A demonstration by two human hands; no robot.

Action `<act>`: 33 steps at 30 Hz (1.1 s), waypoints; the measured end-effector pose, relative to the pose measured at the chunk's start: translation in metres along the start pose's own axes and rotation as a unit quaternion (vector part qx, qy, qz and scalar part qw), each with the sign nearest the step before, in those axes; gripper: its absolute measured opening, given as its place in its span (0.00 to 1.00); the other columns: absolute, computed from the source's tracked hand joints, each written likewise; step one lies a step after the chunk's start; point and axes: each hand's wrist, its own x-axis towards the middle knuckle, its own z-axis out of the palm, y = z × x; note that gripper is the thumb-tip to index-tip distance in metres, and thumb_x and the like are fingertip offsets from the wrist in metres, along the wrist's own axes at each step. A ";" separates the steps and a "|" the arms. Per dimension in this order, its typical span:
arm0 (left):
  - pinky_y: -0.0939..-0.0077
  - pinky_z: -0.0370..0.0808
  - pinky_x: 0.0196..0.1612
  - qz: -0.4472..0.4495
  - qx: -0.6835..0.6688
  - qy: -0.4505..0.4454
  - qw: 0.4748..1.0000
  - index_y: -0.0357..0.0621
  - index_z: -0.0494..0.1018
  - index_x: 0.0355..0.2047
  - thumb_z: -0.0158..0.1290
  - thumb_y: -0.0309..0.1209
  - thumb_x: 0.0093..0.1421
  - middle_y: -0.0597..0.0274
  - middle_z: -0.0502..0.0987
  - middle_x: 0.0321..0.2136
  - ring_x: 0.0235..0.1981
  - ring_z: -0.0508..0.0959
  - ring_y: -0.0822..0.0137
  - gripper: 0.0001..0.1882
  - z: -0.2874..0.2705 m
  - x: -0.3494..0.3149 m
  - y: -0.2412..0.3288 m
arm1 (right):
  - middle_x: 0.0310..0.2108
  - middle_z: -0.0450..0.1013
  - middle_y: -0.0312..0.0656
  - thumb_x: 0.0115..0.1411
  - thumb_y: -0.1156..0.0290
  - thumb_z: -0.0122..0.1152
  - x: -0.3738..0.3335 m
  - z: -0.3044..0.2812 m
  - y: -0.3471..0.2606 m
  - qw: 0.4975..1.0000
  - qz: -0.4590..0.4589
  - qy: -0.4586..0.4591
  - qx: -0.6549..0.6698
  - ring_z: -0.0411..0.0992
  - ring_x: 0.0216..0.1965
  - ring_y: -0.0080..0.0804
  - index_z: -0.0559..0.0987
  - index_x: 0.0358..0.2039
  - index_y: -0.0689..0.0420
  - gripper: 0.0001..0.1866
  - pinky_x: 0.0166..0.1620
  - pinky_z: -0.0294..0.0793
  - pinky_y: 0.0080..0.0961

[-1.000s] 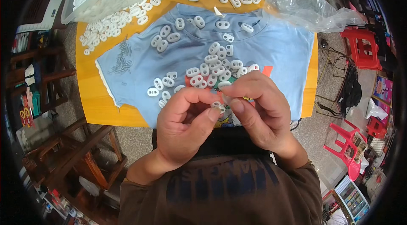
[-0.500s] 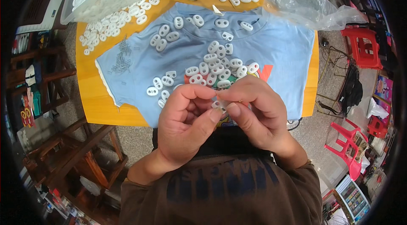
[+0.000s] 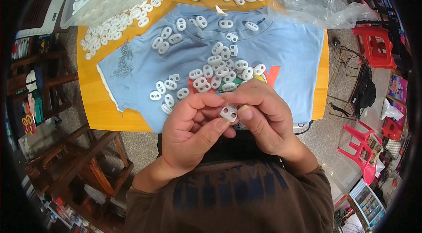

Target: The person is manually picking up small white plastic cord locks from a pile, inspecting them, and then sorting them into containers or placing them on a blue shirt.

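Observation:
Between both hands, in front of my body, is a small white plastic cord lock part (image 3: 228,113) with two round holes facing up. My left hand (image 3: 190,128) pinches its lower left side between thumb and curled fingers. My right hand (image 3: 269,118) is closed at its right side, thumb tip against it, and the index fingertips of both hands nearly meet above it. Whatever lies under the fingers is hidden. Just beyond my hands, a pile of white two-hole cord locks (image 3: 215,60) lies on a light blue T-shirt (image 3: 290,48).
Small grey metal springs (image 3: 125,60) lie on the shirt's left sleeve. Loose white parts (image 3: 105,31) cover the yellow table's (image 3: 101,116) far left. Behind stand a clear bin (image 3: 127,0) full of white pieces and a clear plastic bag (image 3: 316,7). Red stools (image 3: 373,46) stand at right.
The white part between my hands has turned and come into fuller view, its two holes now showing. My right thumb has shifted slightly right and up. The loose pieces lie as before.

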 end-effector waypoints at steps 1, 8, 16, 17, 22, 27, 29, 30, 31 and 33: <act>0.81 0.75 0.36 -0.001 -0.004 -0.001 1.000 0.35 0.62 0.45 0.50 0.22 0.57 0.54 0.74 0.37 0.34 0.76 0.71 0.16 0.000 0.000 0.000 | 0.31 0.70 0.42 0.57 0.76 0.52 0.000 0.001 0.000 1.000 -0.004 0.003 -0.003 0.68 0.32 0.33 0.74 0.41 0.61 0.11 0.36 0.67 0.25; 0.80 0.75 0.36 0.007 -0.002 0.016 1.000 0.33 0.63 0.46 0.50 0.20 0.57 0.52 0.74 0.39 0.34 0.76 0.70 0.17 0.001 -0.004 -0.003 | 0.32 0.71 0.43 0.56 0.78 0.52 -0.001 0.006 0.002 0.996 -0.056 0.020 -0.062 0.70 0.32 0.34 0.73 0.40 0.62 0.10 0.35 0.68 0.24; 0.84 0.74 0.33 0.010 0.035 0.032 0.999 0.34 0.66 0.40 0.52 0.21 0.55 0.58 0.75 0.33 0.30 0.75 0.75 0.12 0.001 -0.006 -0.001 | 0.33 0.71 0.43 0.56 0.78 0.53 -0.003 0.007 0.002 0.997 -0.063 0.026 -0.046 0.70 0.32 0.34 0.74 0.39 0.63 0.10 0.35 0.69 0.24; 0.85 0.73 0.31 0.014 0.048 0.034 0.998 0.35 0.68 0.38 0.52 0.21 0.56 0.60 0.75 0.31 0.29 0.75 0.76 0.10 0.001 -0.007 0.000 | 0.33 0.71 0.43 0.56 0.78 0.53 -0.003 0.008 0.002 0.997 -0.063 0.026 -0.043 0.70 0.32 0.34 0.74 0.39 0.63 0.10 0.35 0.69 0.24; 0.87 0.70 0.27 -0.071 0.028 0.059 0.995 0.36 0.69 0.32 0.52 0.23 0.56 0.65 0.74 0.25 0.24 0.73 0.79 0.05 0.006 -0.006 0.011 | 0.33 0.72 0.43 0.55 0.78 0.54 -0.004 0.007 0.003 0.996 -0.071 0.024 -0.046 0.70 0.32 0.34 0.74 0.40 0.63 0.10 0.35 0.69 0.24; 0.89 0.68 0.24 -0.091 0.023 0.041 0.995 0.37 0.69 0.30 0.52 0.23 0.55 0.66 0.73 0.22 0.22 0.72 0.81 0.04 0.002 -0.008 0.012 | 0.33 0.72 0.44 0.55 0.79 0.54 -0.005 0.008 0.004 0.997 -0.070 0.020 -0.030 0.70 0.31 0.34 0.73 0.40 0.64 0.10 0.34 0.69 0.25; 0.90 0.67 0.24 -0.098 0.021 0.047 0.994 0.38 0.69 0.29 0.53 0.23 0.55 0.67 0.73 0.22 0.21 0.71 0.81 0.04 0.004 -0.008 0.014 | 0.32 0.71 0.43 0.55 0.79 0.54 -0.005 0.007 0.003 0.997 -0.072 0.020 -0.023 0.69 0.31 0.34 0.73 0.40 0.64 0.11 0.34 0.68 0.24; 0.90 0.67 0.24 -0.098 0.021 0.047 0.994 0.38 0.69 0.29 0.53 0.23 0.55 0.67 0.73 0.22 0.21 0.71 0.81 0.04 0.003 -0.008 0.014 | 0.32 0.71 0.43 0.55 0.79 0.54 -0.005 0.007 0.003 0.997 -0.072 0.020 -0.023 0.69 0.31 0.34 0.73 0.40 0.64 0.11 0.34 0.68 0.24; 0.89 0.67 0.24 -0.101 0.021 0.043 0.994 0.38 0.69 0.29 0.53 0.23 0.55 0.67 0.72 0.22 0.21 0.71 0.81 0.04 0.003 -0.008 0.014 | 0.32 0.71 0.43 0.55 0.79 0.54 -0.006 0.007 0.003 0.998 -0.063 0.019 -0.014 0.69 0.30 0.34 0.73 0.40 0.64 0.11 0.34 0.68 0.24; 0.89 0.67 0.24 -0.103 0.022 0.040 0.994 0.38 0.69 0.29 0.52 0.24 0.55 0.68 0.72 0.21 0.21 0.71 0.81 0.04 0.002 -0.008 0.015 | 0.32 0.71 0.43 0.55 0.79 0.54 -0.008 0.008 0.003 0.998 -0.054 0.019 -0.005 0.69 0.30 0.34 0.73 0.40 0.64 0.11 0.34 0.68 0.24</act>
